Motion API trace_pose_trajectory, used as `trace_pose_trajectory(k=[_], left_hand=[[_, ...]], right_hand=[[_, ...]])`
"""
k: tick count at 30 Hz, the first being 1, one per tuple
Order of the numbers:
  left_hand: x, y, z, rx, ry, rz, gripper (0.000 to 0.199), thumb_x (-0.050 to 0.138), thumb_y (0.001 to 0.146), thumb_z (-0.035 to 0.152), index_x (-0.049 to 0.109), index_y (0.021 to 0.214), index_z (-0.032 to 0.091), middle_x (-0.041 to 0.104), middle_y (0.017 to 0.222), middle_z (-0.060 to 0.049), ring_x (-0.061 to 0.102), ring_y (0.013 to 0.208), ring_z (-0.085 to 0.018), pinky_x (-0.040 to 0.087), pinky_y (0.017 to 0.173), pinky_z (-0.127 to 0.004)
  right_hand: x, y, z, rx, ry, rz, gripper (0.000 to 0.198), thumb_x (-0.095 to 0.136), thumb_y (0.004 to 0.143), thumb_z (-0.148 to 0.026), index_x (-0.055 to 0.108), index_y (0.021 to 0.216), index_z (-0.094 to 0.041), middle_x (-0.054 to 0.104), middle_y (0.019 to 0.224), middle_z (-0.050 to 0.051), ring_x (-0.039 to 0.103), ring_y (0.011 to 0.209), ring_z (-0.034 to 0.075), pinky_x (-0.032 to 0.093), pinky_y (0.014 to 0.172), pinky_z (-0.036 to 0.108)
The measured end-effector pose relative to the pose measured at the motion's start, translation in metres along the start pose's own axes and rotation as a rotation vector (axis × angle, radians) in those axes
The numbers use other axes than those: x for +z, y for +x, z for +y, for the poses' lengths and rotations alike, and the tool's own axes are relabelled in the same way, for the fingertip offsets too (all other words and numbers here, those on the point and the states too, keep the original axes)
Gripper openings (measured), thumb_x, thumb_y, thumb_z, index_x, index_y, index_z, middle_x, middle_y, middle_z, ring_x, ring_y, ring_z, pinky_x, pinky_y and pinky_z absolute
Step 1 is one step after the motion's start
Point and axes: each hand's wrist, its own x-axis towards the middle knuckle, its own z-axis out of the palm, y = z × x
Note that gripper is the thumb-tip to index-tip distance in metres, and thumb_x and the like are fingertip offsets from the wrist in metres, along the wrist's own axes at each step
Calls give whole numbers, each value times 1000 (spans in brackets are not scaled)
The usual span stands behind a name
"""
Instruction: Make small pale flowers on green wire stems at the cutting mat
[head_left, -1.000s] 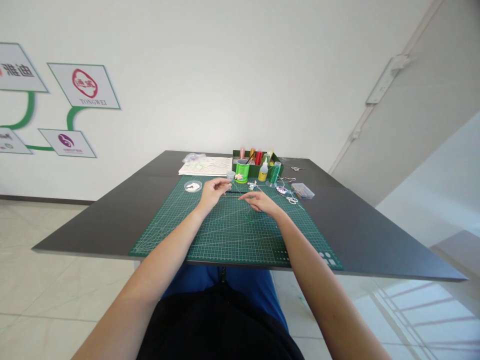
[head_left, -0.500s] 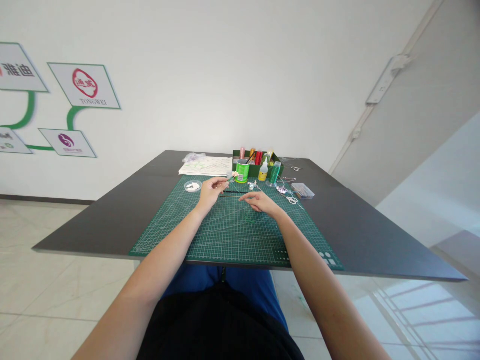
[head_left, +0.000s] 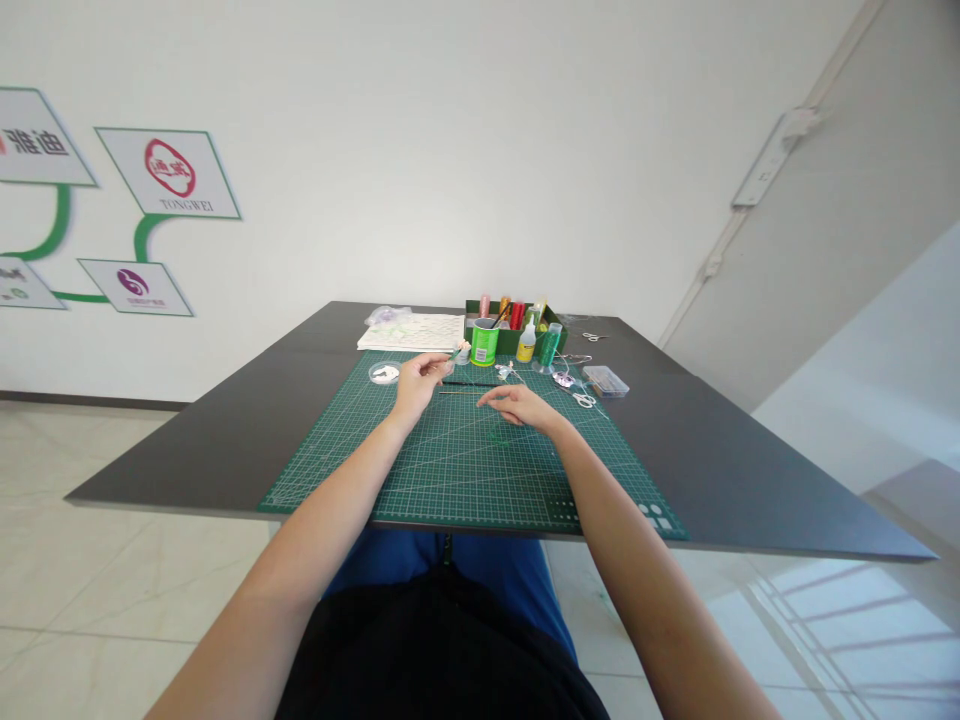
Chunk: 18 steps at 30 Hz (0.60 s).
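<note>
My left hand (head_left: 420,387) is closed in a pinch on a small pale-pink flower with a green stem (head_left: 456,352), its head pointing up and away. To the right and slightly nearer me, my right hand (head_left: 519,405) hovers over the green cutting mat (head_left: 480,470), fingers bent and tips drawn together. Anything between those tips is too fine to make out. A dark thin rod (head_left: 471,384) and a thin stick (head_left: 457,393) lie between the hands. A shallow clear dish with white pieces (head_left: 385,373) stands left of my left hand.
Behind the hands stand a bright green can (head_left: 484,343), a glue bottle (head_left: 526,343), a green thread spool (head_left: 550,343) and a green box of spools (head_left: 471,308). White scissors (head_left: 584,400) and a clear plastic case (head_left: 606,381) lie right. White sheets (head_left: 412,332) lie back left.
My left hand has shifted slightly left, and the flower it holds has moved left and turned a little. The right hand has barely moved.
</note>
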Motion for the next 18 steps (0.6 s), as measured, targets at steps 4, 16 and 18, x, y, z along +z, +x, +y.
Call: trace_pose_trajectory(k=[4, 16, 18], left_hand=[[-1, 0, 0, -9, 16, 11, 28, 79, 70, 35, 77, 90, 15, 73, 75, -4, 56, 59, -13, 48, 58, -27], [-5, 2, -8, 37, 158, -12, 23, 75, 74, 32, 78, 90, 16, 69, 68, -3, 56, 57, -15, 45, 57, -27], [-5, 2, -9, 33, 173, -12, 22, 74, 74, 30, 79, 91, 17, 71, 70, -4, 56, 57, -15, 45, 57, -28]], right_hand=[[-1, -1, -2, 3, -3, -5, 39, 59, 87, -40, 72, 106, -8, 39, 37, -10, 30, 36, 7, 22, 44, 22], [-6, -7, -6, 20, -32, -60, 43, 61, 87, -44, 74, 106, -7, 42, 36, -9, 30, 35, 7, 23, 44, 23], [-7, -8, -8, 15, -32, -72, 44, 61, 88, -44, 74, 107, -7, 42, 36, -9, 30, 35, 7, 23, 45, 23]])
